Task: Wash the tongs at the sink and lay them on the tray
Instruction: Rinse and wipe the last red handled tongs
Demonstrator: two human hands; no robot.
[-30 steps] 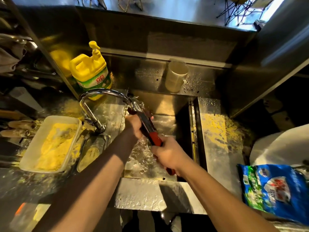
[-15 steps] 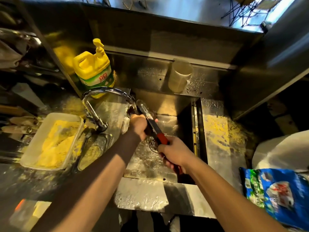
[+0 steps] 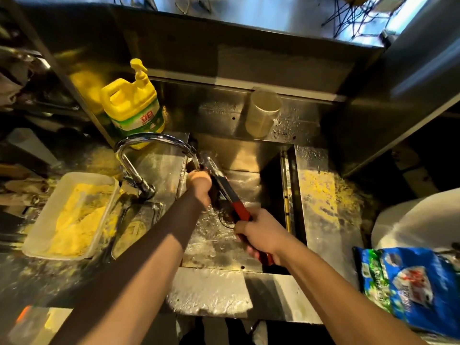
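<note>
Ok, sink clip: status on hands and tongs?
Right hand grips tongs by red handle. Left hand at their metal end under running faucet. Tongs over sink, not on tray. Nothing blocking.

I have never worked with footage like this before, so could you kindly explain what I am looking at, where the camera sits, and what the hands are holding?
There is no machine here: the camera is worn on a person's head and looks down at their own two bare arms over a steel sink. The right hand grips the red handle of the tongs, whose metal ends point up under water running from the curved tap. The left hand is at the upper part of the tongs; whether it grips or only rubs them is unclear. On the left counter stands a white tub of yellow crumbs, with a small metal tray beside the sink. Behind are a yellow detergent jug and a pale cup. A blue bag lies on the right.
</note>
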